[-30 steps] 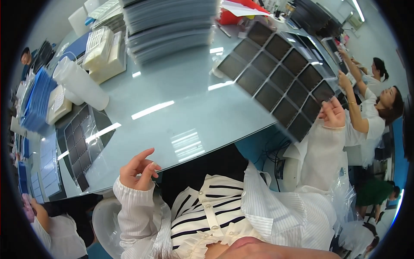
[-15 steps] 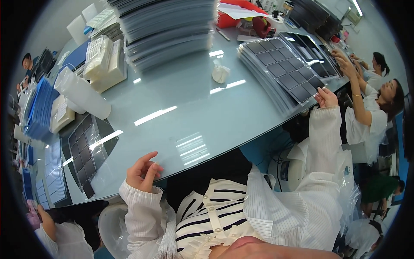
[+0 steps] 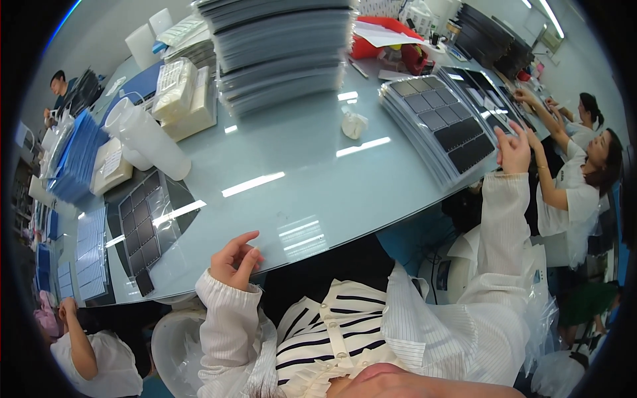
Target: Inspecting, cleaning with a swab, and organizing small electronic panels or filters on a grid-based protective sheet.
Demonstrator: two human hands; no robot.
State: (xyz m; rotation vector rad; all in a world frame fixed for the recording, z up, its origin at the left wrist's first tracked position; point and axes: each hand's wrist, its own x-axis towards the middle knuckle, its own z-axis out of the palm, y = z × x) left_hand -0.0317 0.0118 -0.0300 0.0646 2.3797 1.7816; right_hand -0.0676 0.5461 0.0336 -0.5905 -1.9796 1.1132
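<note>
My right hand [image 3: 512, 147] reaches out to the right and rests its fingers on the near edge of a stack of trays [image 3: 439, 123] holding dark square tiles, which lies flat on the glossy table [image 3: 298, 179]. My left hand [image 3: 233, 260] hovers at the table's near edge, fingers loosely curled and apart, holding nothing. Another dark tile tray [image 3: 141, 225] lies to the left of that hand.
A tall pile of grey trays [image 3: 285, 50] stands at the back centre. White tubs [image 3: 149, 139], white boxes [image 3: 182, 96] and blue sheets [image 3: 73, 159] sit at left. A small white crumpled object [image 3: 355, 124] lies mid-table. Other people work at right [image 3: 584, 172] and lower left [image 3: 93, 345].
The dark tile tray my right hand held up tilted a second ago now lies flat on the stack at right. My left hand stayed near the table edge.
</note>
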